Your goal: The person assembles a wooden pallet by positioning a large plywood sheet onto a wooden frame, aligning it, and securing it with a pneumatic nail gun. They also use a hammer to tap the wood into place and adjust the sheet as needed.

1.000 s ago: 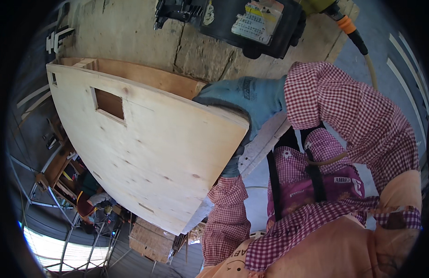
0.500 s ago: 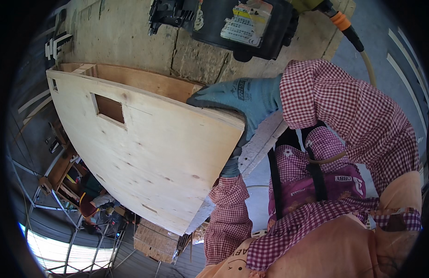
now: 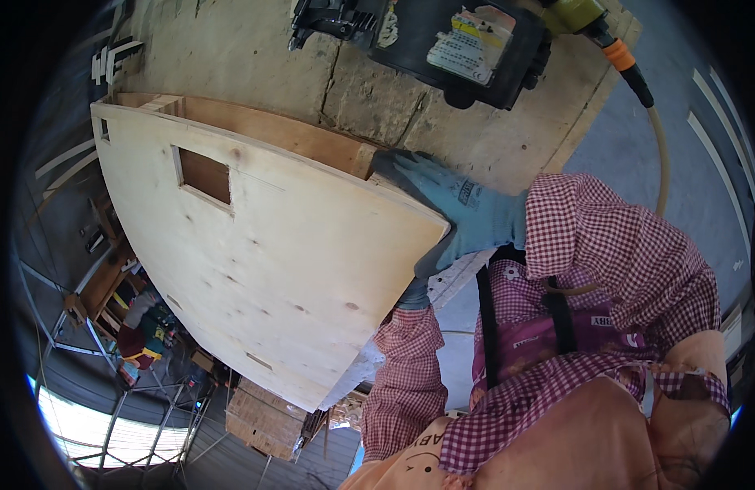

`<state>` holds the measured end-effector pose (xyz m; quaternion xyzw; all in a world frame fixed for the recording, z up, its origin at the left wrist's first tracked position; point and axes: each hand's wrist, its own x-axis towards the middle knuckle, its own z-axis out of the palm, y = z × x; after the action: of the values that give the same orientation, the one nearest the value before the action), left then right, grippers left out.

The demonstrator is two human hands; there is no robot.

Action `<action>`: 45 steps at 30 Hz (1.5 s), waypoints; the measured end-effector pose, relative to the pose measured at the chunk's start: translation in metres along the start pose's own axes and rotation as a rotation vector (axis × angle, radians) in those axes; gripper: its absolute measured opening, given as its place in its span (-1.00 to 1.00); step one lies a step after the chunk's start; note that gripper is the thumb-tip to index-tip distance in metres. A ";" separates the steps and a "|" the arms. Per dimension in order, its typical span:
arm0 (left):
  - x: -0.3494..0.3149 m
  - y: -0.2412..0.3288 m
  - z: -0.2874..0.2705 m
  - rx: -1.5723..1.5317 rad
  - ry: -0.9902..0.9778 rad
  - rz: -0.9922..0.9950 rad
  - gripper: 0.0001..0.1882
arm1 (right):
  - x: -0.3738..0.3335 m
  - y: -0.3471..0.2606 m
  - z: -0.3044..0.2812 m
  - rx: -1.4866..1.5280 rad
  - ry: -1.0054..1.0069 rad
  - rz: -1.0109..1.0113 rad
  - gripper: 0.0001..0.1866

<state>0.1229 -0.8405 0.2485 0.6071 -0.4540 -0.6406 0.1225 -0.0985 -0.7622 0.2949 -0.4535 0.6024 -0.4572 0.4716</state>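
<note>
A large pale plywood panel (image 3: 271, 261) stands tilted before me, a hollow wooden frame behind its face. A small rectangular cut-out (image 3: 204, 176) opens through it near the far left. My right hand (image 3: 471, 208), in a blue-grey glove, grips the panel's near right corner. Its fingers stretch over the frame's end, and the thumb side reaches down along the edge. Lower down, my left hand (image 3: 413, 296), gloved too, is at the panel's right edge. The panel and the right hand hide most of it, fingers included.
On the worn wooden tabletop (image 3: 263, 65) lies a black and green power tool, probably a nailer (image 3: 451, 49), its hose (image 3: 661, 155) trailing off right. Wood strips (image 3: 716, 155) lie on the floor. Another person (image 3: 141, 335) is at lower left, near a stack of boards (image 3: 267, 416).
My right hand has turned at the corner, its fingers now lying over the frame's end instead of reaching along inside. The view has shifted slightly, and the person in the background has moved.
</note>
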 end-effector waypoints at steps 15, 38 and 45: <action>-0.007 -0.001 -0.006 -0.019 0.022 -0.011 -0.08 | 0.001 -0.005 0.001 -0.015 -0.019 -0.027 0.22; -0.013 0.003 -0.003 -0.008 0.027 -0.015 -0.07 | -0.001 -0.001 0.000 0.142 0.020 -0.004 0.22; -0.014 0.002 -0.002 -0.012 0.012 0.003 -0.06 | -0.016 0.002 0.037 0.119 0.421 0.027 0.14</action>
<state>0.1276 -0.8322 0.2597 0.6095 -0.4504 -0.6393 0.1300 -0.0597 -0.7504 0.2905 -0.3113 0.6656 -0.5703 0.3672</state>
